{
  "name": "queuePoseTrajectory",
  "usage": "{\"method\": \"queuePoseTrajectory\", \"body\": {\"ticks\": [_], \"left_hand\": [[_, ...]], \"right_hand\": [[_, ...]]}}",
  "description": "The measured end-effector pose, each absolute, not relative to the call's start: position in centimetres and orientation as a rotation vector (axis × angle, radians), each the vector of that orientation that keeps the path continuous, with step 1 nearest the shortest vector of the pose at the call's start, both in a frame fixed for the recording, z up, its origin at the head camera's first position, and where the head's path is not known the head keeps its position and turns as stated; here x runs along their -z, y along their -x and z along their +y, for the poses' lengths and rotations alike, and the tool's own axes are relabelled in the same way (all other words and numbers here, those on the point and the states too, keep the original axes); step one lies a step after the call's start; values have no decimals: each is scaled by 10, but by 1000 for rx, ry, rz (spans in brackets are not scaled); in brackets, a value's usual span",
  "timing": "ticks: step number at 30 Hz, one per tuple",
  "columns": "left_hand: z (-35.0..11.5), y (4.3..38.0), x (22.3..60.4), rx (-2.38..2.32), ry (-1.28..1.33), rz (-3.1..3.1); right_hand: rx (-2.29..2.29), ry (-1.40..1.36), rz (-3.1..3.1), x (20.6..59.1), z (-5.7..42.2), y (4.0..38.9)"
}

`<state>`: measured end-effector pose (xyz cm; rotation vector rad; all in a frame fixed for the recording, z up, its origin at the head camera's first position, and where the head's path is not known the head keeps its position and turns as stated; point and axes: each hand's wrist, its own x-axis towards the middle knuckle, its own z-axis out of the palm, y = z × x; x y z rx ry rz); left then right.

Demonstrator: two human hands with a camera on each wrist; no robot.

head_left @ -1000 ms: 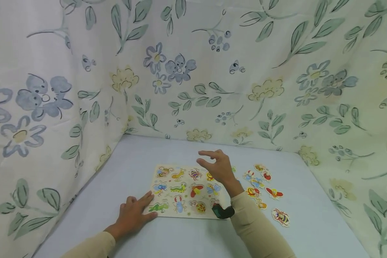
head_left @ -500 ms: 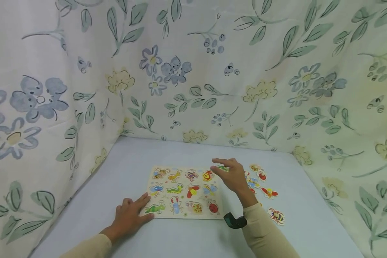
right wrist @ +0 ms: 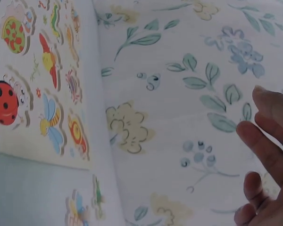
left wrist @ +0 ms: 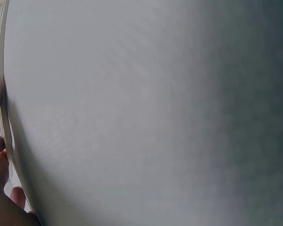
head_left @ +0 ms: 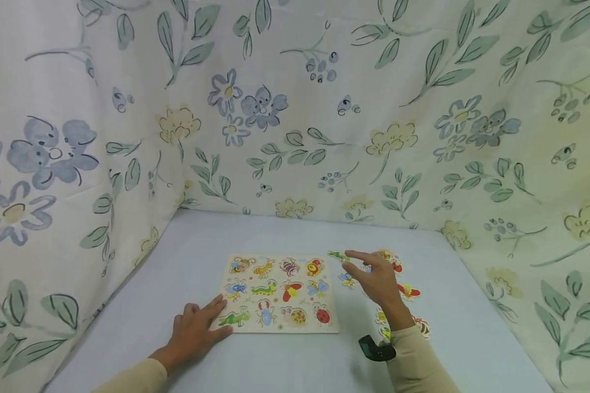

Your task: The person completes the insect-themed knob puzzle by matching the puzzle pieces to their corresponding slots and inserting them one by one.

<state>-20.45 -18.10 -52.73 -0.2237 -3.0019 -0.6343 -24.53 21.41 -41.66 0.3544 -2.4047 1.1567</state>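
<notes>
A pale wooden puzzle board (head_left: 331, 326) with rows of cartoon insects lies flat on the table. My left hand (head_left: 194, 330) rests at its left front corner, fingers on the left edge and thumb along the front edge. To the right of the board my right hand (head_left: 376, 278) hovers over loose insect pieces, thumb and forefinger apart with nothing between them. Just past those fingertips lies a green grasshopper piece (head_left: 335, 255), and a blue-winged insect piece (head_left: 346, 280) lies nearer the board. The right wrist view shows the ladybug (right wrist: 4, 103) on the board and the spread fingers (right wrist: 266, 150).
Several more loose pieces lie right of the board, among them a red-winged insect (head_left: 409, 291) and a striped beetle (head_left: 422, 326); my right hand and forearm partly cover the group. A floral curtain (head_left: 295, 164) closes off the back and sides of the white table (head_left: 265, 363).
My right hand has moved right and lower, from above the board's top right to over the loose pieces, uncovering the ladybug corner. My left hand keeps its place on the board.
</notes>
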Motion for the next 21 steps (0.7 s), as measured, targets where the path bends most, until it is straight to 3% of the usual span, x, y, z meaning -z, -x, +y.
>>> {"method": "queuePoseTrajectory", "body": {"ticks": [5, 15, 21], "left_hand": [[-181, 205, 527, 637, 225, -3007], [-184, 206, 529, 620, 245, -2984], [-182, 207, 533, 612, 253, -2982]], "right_hand": [[-1209, -354, -2364, 441, 241, 247], [-1178, -48, -2506, 451, 274, 228], [-1058, -23, -2504, 516, 318, 252]]}}
